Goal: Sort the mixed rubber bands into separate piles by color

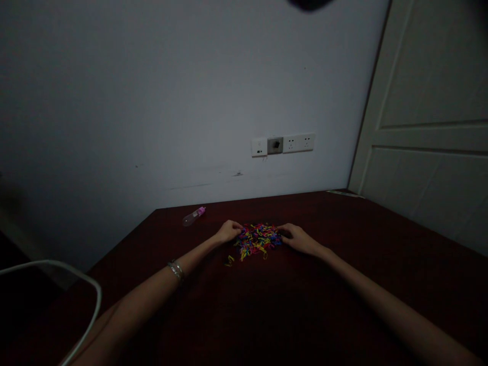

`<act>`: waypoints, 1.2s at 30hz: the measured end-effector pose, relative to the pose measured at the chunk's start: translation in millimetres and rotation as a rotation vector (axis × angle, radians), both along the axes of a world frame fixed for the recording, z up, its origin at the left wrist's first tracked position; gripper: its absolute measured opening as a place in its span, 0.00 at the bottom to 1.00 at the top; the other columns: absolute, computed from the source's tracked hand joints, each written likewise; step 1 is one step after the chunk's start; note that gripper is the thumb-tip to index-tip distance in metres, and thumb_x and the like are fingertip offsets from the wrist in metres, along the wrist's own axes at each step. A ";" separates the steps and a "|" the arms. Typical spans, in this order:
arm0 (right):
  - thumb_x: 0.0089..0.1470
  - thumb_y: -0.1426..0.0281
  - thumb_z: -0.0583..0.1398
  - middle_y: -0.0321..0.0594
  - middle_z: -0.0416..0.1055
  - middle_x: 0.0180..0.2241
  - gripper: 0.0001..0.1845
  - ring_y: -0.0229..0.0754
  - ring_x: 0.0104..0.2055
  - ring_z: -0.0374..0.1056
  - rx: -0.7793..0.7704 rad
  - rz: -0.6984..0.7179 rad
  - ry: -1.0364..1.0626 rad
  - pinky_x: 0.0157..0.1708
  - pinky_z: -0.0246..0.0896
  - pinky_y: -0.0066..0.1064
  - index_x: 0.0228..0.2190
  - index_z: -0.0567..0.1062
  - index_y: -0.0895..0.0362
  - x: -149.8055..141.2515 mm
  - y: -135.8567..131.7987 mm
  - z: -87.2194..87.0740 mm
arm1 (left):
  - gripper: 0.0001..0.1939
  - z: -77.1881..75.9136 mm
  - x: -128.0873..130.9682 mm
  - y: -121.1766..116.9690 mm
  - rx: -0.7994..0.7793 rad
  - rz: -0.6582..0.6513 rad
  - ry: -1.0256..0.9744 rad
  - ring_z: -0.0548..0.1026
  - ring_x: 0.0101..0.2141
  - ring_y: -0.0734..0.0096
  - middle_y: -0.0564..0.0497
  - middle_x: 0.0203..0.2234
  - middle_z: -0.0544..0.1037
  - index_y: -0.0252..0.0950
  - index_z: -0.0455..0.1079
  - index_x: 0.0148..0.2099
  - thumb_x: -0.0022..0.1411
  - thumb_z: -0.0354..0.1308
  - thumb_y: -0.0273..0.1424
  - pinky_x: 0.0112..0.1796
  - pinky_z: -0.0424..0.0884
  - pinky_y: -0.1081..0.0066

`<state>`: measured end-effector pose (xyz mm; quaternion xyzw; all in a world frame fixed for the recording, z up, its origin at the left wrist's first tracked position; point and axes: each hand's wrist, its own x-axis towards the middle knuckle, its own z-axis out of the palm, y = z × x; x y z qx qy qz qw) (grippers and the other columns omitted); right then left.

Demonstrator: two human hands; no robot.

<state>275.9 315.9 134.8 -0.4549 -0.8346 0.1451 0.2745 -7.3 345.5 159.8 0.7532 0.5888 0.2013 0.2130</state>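
— Where to look first?

— Just below the centre of the view. See a heap of small coloured loops (258, 241), spread loosely across the dark red worktop (305, 315) (in a cheerful tangle of red, yellow, blue, green and pink). Count in a few yellow loops (229, 261) too, just beside it at eight o'clock.

— And the hands?

— Find the left hand (229, 232) between nine and ten o'clock, with fingertips at the heap's edge. Can't tell whether clamped on a loop there or only touching. Find the right hand (300, 239) at three o'clock, at the opposite edge, with thumb and fingers apart in an open-sided grip.

— Anything farther out?

— Note a silver bracelet (176, 270) on the left wrist, then a clear bottle (193, 217) with a pink top at ten o'clock. Add a white cable (95, 285) near half past eight, a row of sockets (282, 145) on the wall (183, 91) between twelve and one, and a panelled door (427, 96) at two.
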 end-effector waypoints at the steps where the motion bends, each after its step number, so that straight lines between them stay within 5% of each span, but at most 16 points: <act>1: 0.49 0.73 0.55 0.48 0.69 0.44 0.19 0.44 0.45 0.65 0.017 0.015 -0.012 0.47 0.58 0.35 0.44 0.71 0.61 -0.6 0.7 0.7 | 0.13 1.9 -1.4 -1.4 0.053 -0.012 0.028 0.72 0.33 0.69 0.47 0.32 0.76 0.30 0.74 0.39 0.52 0.53 0.25 0.35 0.67 0.75; 6: 0.53 0.69 0.54 0.46 0.67 0.45 0.16 0.44 0.47 0.63 0.095 0.078 -0.068 0.49 0.56 0.36 0.43 0.72 0.58 -9.3 5.4 2.2 | 0.14 6.7 -2.5 -17.5 0.344 -0.158 0.183 0.68 0.40 0.66 0.44 0.38 0.70 0.32 0.73 0.42 0.54 0.50 0.25 0.44 0.63 0.69; 11: 0.53 0.70 0.54 0.46 0.66 0.46 0.16 0.44 0.48 0.62 0.122 0.075 -0.107 0.48 0.57 0.37 0.44 0.73 0.55 -18.2 6.3 2.8 | 0.14 2.2 9.3 -41.1 0.360 -0.389 0.226 0.65 0.42 0.66 0.46 0.40 0.68 0.35 0.71 0.44 0.56 0.50 0.28 0.46 0.61 0.68; 16: 0.54 0.71 0.52 0.46 0.67 0.45 0.15 0.44 0.47 0.62 0.168 0.063 -0.099 0.47 0.57 0.36 0.41 0.74 0.58 -15.2 10.0 3.6 | 0.12 7.8 -7.6 -52.4 0.387 -0.179 0.178 0.66 0.40 0.67 0.47 0.37 0.69 0.34 0.69 0.42 0.54 0.52 0.28 0.42 0.63 0.70; 19: 0.53 0.72 0.52 0.46 0.68 0.43 0.14 0.43 0.45 0.64 0.166 0.067 -0.075 0.47 0.58 0.35 0.39 0.74 0.59 -12.5 16.5 4.8 | 0.08 23.3 -36.0 -56.2 0.171 -0.181 0.137 0.68 0.30 0.71 0.50 0.28 0.71 0.33 0.70 0.33 0.52 0.55 0.32 0.33 0.64 0.74; 22: 0.53 0.72 0.52 0.46 0.69 0.42 0.15 0.43 0.44 0.65 0.151 0.072 -0.052 0.46 0.58 0.34 0.39 0.74 0.60 -12.4 21.8 5.4 | 0.10 37.5 -62.0 -63.4 -0.316 -0.377 0.144 0.67 0.23 0.75 0.53 0.20 0.71 0.33 0.70 0.28 0.47 0.60 0.36 0.25 0.61 0.76; 24: 0.52 0.72 0.51 0.46 0.69 0.42 0.15 0.43 0.44 0.65 0.138 0.078 -0.042 0.46 0.59 0.34 0.38 0.74 0.60 -13.6 22.9 5.0 | 0.09 39.1 -70.0 -69.1 -0.558 -0.429 0.161 0.66 0.20 0.76 0.54 0.18 0.71 0.34 0.71 0.26 0.45 0.62 0.35 0.22 0.60 0.77; 26: 0.52 0.72 0.51 0.46 0.69 0.42 0.15 0.43 0.43 0.66 0.128 0.093 -0.035 0.46 0.59 0.34 0.38 0.74 0.60 -15.0 22.0 4.4 | 0.07 33.6 -68.7 -73.1 -0.636 -0.434 0.154 0.66 0.19 0.76 0.54 0.17 0.71 0.34 0.72 0.25 0.44 0.62 0.32 0.21 0.60 0.77; 31: 0.52 0.71 0.51 0.46 0.70 0.42 0.15 0.43 0.44 0.65 0.120 0.098 -0.011 0.46 0.58 0.34 0.38 0.74 0.59 -13.7 18.3 3.5 | 0.05 11.6 -41.6 -66.0 -0.449 -0.458 0.073 0.68 0.21 0.77 0.54 0.20 0.74 0.33 0.73 0.28 0.45 0.58 0.26 0.23 0.61 0.79; 36: 0.52 0.71 0.52 0.46 0.69 0.42 0.15 0.44 0.44 0.65 0.096 0.075 0.005 0.47 0.58 0.35 0.39 0.73 0.59 -4.7 19.2 0.2 | 0.07 1.5 -17.1 -44.9 -0.171 -0.290 0.022 0.68 0.24 0.77 0.54 0.20 0.73 0.30 0.73 0.29 0.44 0.55 0.22 0.26 0.62 0.80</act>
